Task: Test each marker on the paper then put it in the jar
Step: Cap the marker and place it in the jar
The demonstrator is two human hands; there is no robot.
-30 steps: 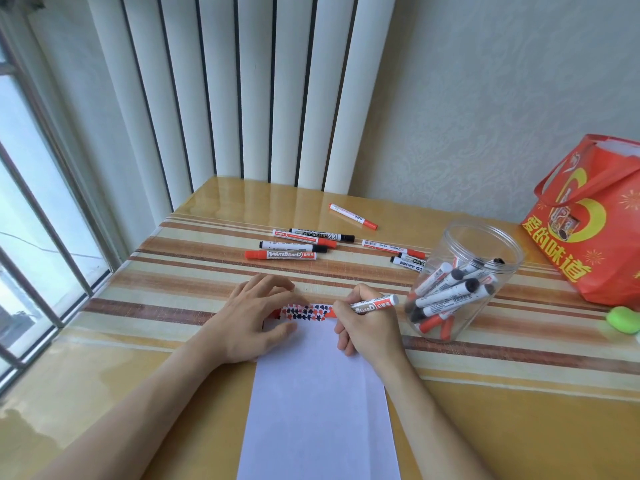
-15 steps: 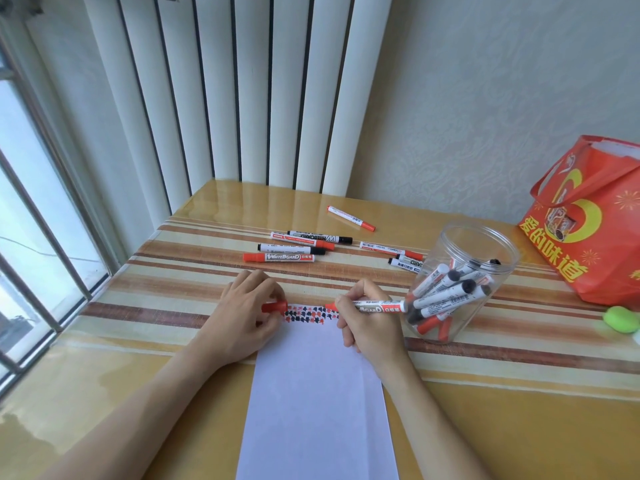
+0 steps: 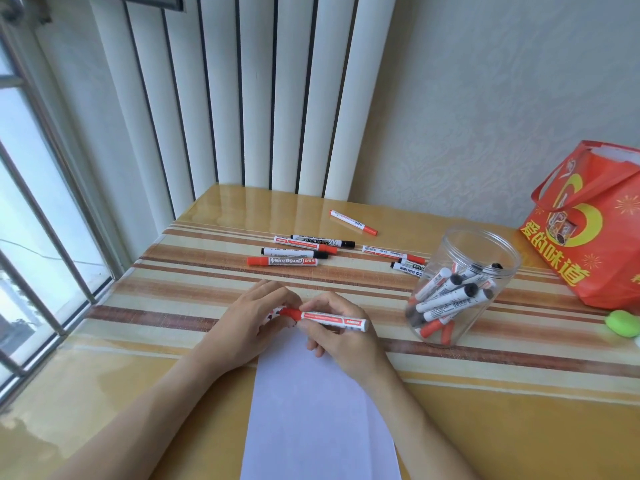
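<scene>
With the marker lying roughly level over the paper's top edge, R hand fingers gripping its barrel & L hand fingers pinching the red cap, the jar sits to the R, nearer the R hand.

The marker in both hands is white with a red cap. The paper beneath them is white. The table is yellow with brown and cream stripes. Right of the hands, the bag is red with yellow lettering.

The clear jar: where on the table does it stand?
The clear jar stands right of the hands, between the paper and the red bag, with loose markers behind-left.
</scene>
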